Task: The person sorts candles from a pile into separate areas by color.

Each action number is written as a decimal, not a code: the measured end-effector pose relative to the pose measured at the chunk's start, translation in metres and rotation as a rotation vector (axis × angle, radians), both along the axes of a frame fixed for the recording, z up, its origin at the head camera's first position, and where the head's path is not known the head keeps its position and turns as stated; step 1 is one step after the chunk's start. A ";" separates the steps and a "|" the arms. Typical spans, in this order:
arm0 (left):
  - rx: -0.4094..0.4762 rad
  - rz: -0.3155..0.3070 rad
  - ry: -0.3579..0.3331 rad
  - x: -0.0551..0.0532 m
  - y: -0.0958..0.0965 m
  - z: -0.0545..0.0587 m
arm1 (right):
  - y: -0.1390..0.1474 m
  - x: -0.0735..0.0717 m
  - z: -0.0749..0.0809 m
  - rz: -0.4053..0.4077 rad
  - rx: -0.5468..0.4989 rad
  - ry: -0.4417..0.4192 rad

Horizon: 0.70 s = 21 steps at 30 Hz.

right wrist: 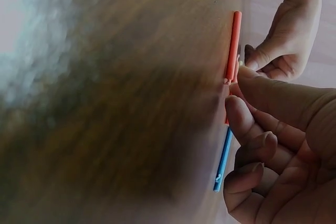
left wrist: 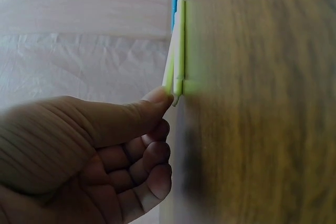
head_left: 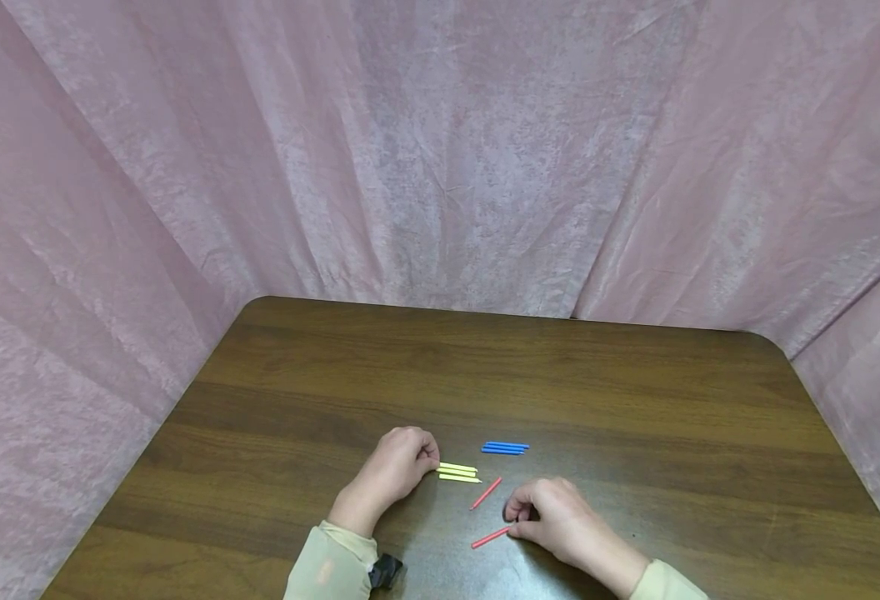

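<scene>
In the head view, my left hand [head_left: 402,458] pinches the near end of one of the thin yellow candles [head_left: 458,467]. The left wrist view shows that yellow candle [left wrist: 169,72] between thumb and forefinger, slightly tilted beside another yellow candle [left wrist: 182,45] on the table. To the right, my right hand [head_left: 556,517] has thumb and forefinger at the wick end of a red candle [head_left: 490,537], pinching it low over the table. The right wrist view shows this red candle [right wrist: 234,45] reaching away from the fingertips. A second red candle [head_left: 486,493] lies slanted between the hands.
A small row of blue candles [head_left: 505,448] lies just beyond the yellow ones. The brown wooden table [head_left: 597,383] has rounded far corners. Pink curtains [head_left: 440,167] hang behind it and along its sides.
</scene>
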<state>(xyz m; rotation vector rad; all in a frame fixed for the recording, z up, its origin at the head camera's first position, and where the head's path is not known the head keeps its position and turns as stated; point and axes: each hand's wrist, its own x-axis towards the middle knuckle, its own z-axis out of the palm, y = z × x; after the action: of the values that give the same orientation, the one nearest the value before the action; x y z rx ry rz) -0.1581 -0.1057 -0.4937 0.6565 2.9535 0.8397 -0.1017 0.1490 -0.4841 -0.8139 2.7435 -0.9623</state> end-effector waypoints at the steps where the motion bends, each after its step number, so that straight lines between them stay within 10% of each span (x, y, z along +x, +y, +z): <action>1: 0.000 0.000 0.000 0.000 0.000 0.000 | 0.000 0.000 0.000 0.003 0.003 0.000; 21: -0.002 0.008 0.018 0.000 0.000 0.000 | -0.006 0.000 -0.002 0.035 0.038 0.015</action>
<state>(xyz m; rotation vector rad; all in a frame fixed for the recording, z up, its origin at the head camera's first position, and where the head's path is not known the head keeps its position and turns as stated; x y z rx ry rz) -0.1580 -0.1057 -0.4937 0.6555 2.9744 0.8356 -0.1014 0.1429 -0.4861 -0.8632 2.7412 -0.8987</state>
